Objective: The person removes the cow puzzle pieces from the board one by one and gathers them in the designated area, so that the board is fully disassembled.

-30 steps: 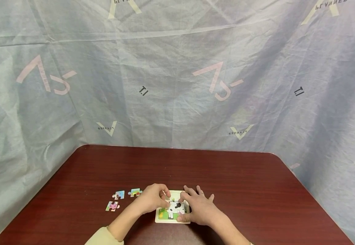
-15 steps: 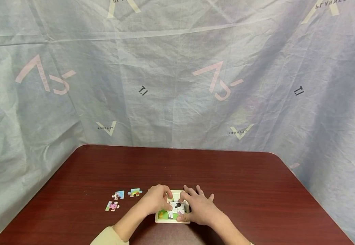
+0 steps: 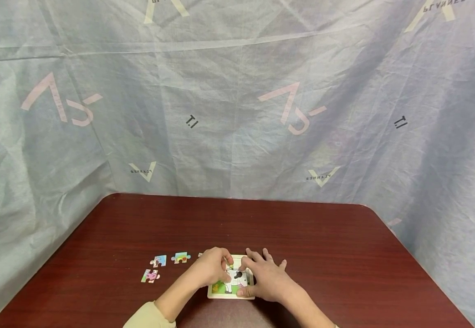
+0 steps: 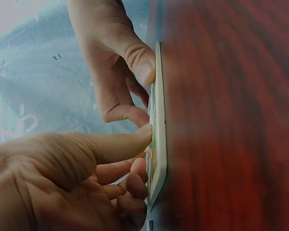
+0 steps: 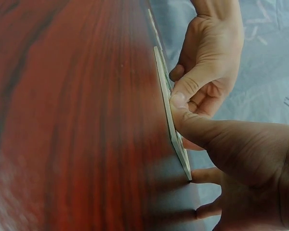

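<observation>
A small jigsaw board point(image 3: 231, 297) with a pale frame lies flat on the table, showing a black-and-white cow on green. Over its left half, my left hand point(image 3: 209, 268) pinches a puzzle piece point(image 3: 231, 267) between thumb and fingers, low against the board; the fingers cover most of that piece. My right hand point(image 3: 269, 279) rests on the board's right side. Its thumb presses near the front edge and the index finger is bent onto the far part, while the other fingers spread past the frame. In the right wrist view, both thumbs meet close together above the board point(image 5: 164, 96).
To the left lie loose puzzle pieces: a blue one point(image 3: 159, 261), a pink one point(image 3: 150, 276) and a green-blue one point(image 3: 181, 258). Another piece point(image 3: 200, 255) peeks out behind the left hand. The dark red table point(image 3: 323, 241) ends at a grey cloth backdrop point(image 3: 229, 136).
My left hand has shifted slightly to the right over the board, uncovering part of a loose piece behind it. The right hand and the board have stayed in place.
</observation>
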A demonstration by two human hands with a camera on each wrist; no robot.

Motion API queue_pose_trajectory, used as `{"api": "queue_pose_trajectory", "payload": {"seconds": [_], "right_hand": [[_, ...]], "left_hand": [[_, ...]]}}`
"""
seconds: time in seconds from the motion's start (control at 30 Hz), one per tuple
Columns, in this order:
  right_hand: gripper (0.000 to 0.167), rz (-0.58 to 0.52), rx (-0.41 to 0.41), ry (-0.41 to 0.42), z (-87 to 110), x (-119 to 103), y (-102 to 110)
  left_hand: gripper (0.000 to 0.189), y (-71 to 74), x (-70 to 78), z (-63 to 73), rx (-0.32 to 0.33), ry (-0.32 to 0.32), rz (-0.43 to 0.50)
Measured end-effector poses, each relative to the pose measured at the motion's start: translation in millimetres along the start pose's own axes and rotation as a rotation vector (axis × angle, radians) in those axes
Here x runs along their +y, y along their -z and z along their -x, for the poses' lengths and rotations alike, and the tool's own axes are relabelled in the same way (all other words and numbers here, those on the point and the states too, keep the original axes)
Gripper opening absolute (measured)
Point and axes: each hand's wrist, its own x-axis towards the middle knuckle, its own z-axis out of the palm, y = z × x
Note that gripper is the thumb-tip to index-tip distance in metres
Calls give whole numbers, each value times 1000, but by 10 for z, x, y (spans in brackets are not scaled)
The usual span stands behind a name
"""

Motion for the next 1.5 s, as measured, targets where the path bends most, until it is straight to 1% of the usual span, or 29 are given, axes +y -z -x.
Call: {"api": "queue_pose_trajectory", "payload": {"seconds": [0.13, 0.33, 0.47, 0.6, 0.8, 0.97, 1.13, 1.37, 1.5], "right_hand": [[44, 6, 7, 1, -2, -5, -4], [44, 11, 15, -2, -5, -7, -3], [44, 8, 12, -4, -5, -1, -4], [44, 5, 8, -7, -5, 7, -4], [44, 5, 7, -4, -8, 5, -3], [44, 10, 7, -3, -14, -4, -10], [41, -10, -3, -4, -15, 0, -16], [40, -14, -8, 1, -10, 6, -3], [39, -15, -4, 1, -4, 10, -1]], "left_hand": [[32, 3, 14, 8, 19, -9, -16], [38, 10, 30, 19, 59, -80, -41], [37, 14, 38, 24, 83, -110, -52], [29, 25, 50, 32, 98, -115, -43], [21, 42, 50, 39, 84, -114, 21], [19, 67, 25, 48, 110, -97, 61], [18, 123, -43, 54, 141, -86, 53], [16, 239, -179, 123, 149, -112, 83], [15, 304, -247, 161, 150, -87, 70]]}}
